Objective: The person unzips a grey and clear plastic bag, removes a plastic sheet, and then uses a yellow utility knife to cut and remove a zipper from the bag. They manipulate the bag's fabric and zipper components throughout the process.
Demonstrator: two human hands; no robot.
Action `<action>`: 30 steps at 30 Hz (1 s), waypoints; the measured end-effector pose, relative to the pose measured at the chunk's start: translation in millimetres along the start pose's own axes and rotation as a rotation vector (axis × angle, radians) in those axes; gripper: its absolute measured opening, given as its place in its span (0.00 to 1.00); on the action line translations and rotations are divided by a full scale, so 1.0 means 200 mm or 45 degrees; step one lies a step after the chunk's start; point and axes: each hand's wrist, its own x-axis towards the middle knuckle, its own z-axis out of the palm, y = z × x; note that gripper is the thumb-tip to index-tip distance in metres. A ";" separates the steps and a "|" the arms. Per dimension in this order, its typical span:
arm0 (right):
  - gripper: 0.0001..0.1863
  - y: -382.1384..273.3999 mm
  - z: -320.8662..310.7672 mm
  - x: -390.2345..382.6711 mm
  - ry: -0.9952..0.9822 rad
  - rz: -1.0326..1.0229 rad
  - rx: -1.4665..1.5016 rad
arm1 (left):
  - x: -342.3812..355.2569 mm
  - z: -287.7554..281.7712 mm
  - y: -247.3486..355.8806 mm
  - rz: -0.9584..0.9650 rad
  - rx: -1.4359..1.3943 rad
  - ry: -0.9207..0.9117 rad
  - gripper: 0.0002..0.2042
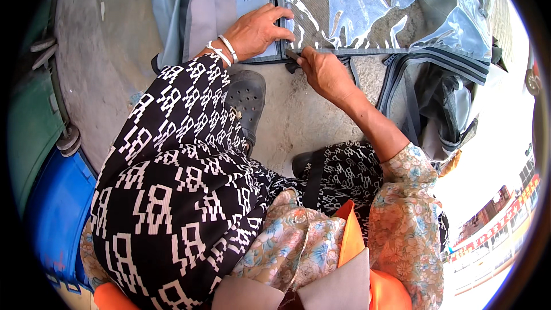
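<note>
My left hand (258,31), with two pale bangles at the wrist, presses on a grey fabric panel (212,17). Its thumb and forefinger are apart, straddling the dark seam (279,0) beside a clear plastic sheet (361,6). The fingers of my right hand (327,72) are closed around a small, flat dark piece (293,55), perhaps a blade or pull tab; its kind is unclear. That piece points at the seam's lower corner, close to my left thumb. The clear sheet has dark mesh under it and a grey border along its near edge.
Grey cloth with striped black webbing (442,60) lies bunched at the right. A dark clog (247,100) is on my foot on the concrete floor (293,120). Blue (63,212) and green bins (37,115) stand at the left.
</note>
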 end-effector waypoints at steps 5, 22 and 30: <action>0.13 0.01 0.02 0.00 0.003 0.033 0.024 | -0.04 0.01 0.02 0.079 0.040 -0.007 0.09; 0.13 -0.03 -0.01 0.04 0.247 0.069 0.145 | -0.10 0.11 0.19 -0.442 -0.007 0.260 0.07; 0.12 -0.06 0.11 0.08 0.348 0.160 0.386 | -0.11 0.16 0.20 -0.787 -0.133 0.262 0.08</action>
